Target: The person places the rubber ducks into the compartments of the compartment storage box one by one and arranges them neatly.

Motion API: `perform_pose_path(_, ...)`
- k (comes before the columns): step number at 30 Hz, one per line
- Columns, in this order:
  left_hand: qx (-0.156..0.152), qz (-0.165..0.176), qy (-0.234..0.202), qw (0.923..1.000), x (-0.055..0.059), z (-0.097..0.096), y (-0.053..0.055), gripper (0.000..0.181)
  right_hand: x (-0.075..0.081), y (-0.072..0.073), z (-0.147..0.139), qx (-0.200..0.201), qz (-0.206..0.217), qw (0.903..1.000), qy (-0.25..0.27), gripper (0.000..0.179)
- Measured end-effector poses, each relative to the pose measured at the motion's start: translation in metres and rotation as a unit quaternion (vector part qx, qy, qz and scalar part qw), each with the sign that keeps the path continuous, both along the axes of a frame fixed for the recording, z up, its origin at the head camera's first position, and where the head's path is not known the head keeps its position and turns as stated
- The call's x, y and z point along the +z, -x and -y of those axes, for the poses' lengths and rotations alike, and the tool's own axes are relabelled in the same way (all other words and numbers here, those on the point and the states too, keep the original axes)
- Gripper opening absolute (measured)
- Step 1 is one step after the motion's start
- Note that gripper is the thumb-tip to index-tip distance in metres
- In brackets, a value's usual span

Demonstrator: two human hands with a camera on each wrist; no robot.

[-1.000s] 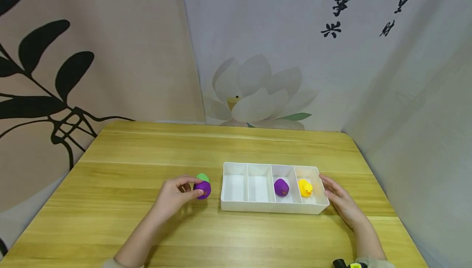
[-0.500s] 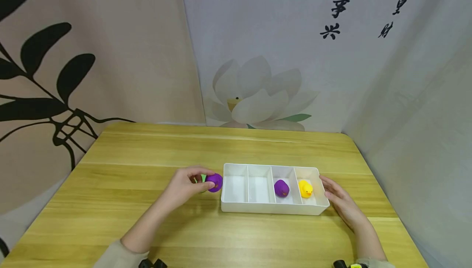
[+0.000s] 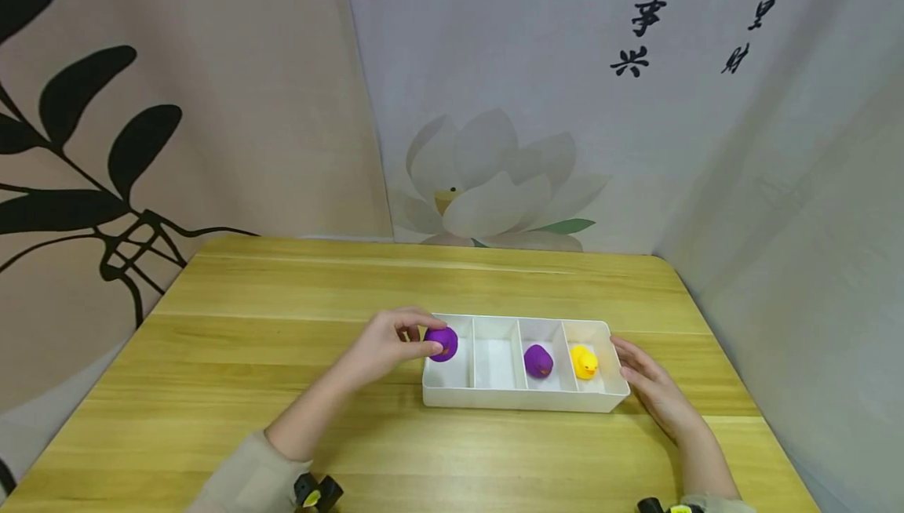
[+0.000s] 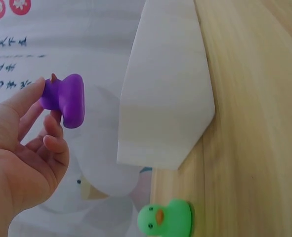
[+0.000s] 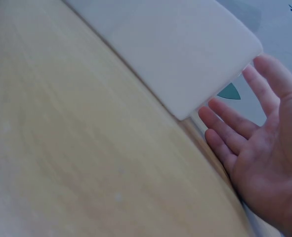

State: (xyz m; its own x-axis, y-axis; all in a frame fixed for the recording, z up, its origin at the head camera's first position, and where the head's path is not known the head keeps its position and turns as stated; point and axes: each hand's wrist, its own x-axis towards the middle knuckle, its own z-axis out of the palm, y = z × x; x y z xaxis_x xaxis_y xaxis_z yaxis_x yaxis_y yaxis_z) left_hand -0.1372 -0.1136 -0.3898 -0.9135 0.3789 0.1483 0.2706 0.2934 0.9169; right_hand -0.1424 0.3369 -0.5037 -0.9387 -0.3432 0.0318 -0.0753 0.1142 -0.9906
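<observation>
My left hand pinches a purple rubber duck between thumb and fingers, above the leftmost compartment of a white divided tray. In the left wrist view the held duck is up off the table, apart from the tray wall. A second purple duck sits in the third compartment from the left, and a yellow duck in the rightmost one. My right hand touches the tray's right end with fingers extended, as the right wrist view also shows.
A green rubber duck stands on the wooden table just left of the tray; in the head view my left hand hides it. Printed cloth hangs behind the table. A dark wrist device is on my left sleeve.
My left hand has carried the purple duck rightward, from beside the green duck to over the tray's left compartment. The right hand and tray have stayed in place.
</observation>
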Motion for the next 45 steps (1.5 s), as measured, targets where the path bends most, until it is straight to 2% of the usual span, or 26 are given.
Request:
perform_pose_path(3, -0.022, -0.010, 0.001, 0.9997, -0.009, -0.006, 0.009, 0.025, -0.001, 0.000, 0.000, 0.001, -0.001, 1.0000, 0.001, 0.048)
perform_pose_path(13, -0.061, -0.016, 0.023, 0.9977, -0.007, -0.031, 0.025, 0.020, -0.003, 0.001, -0.001, 0.004, -0.002, 1.0000, 0.007, 0.048)
perform_pose_path(22, -0.107, -0.012, 0.011, 0.9941, -0.012, -0.046, 0.038, 0.019, -0.003, 0.002, -0.001, 0.005, -0.008, 0.9999, 0.009, 0.047)
perform_pose_path(29, -0.117, 0.000, 0.042, 0.9922, -0.020, -0.057, 0.046, 0.018, -0.002, 0.002, -0.001, 0.003, -0.007, 1.0000, 0.003, 0.047)
perform_pose_path(36, -0.121, 0.014, 0.044, 0.9916, -0.031, -0.064, 0.053, 0.019, -0.002, 0.003, 0.000, 0.005, -0.004, 1.0000, 0.006, 0.047)
perform_pose_path(45, -0.126, 0.028, 0.072, 0.9890, -0.043, -0.070, 0.059, 0.020, -0.002, 0.002, -0.001, 0.004, -0.001, 1.0000, 0.007, 0.047)
